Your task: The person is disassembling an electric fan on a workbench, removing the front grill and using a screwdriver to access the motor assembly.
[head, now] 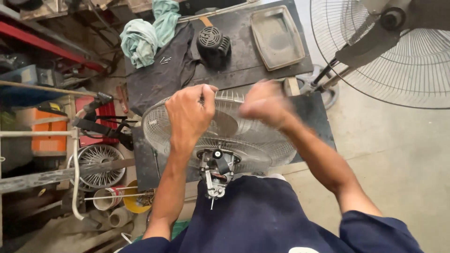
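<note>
The fan guard (220,133), a round wire grille with a solid disc at its middle, lies nearly flat on the dark tabletop (318,117), its face turned up toward the camera. Its bare motor (214,174) sticks out of the near rim, so the long axis of guard and motor runs from the far edge of the tabletop straight back to the person's lap, with the thin motor shaft pointing down at the dark blue shorts (262,215).

The left hand (190,115) sits on the far rim of the guard, fingers curled over the wires, its grip clamped on the grille. The right hand (265,104) is just beside it over the same far rim (it is blurred, so I cannot tell whether its grip is apart or together, or whether it touches the wires).

Farther back on a second dark board lie a black motor housing (213,44), a grey rectangular tray (277,37), a dark cloth (164,75) and a pale green rag (145,33). A large standing fan (398,51) fills the upper right. On the floor to the left rest a smaller wire grille (98,166) and a yellow tub (133,199).
</note>
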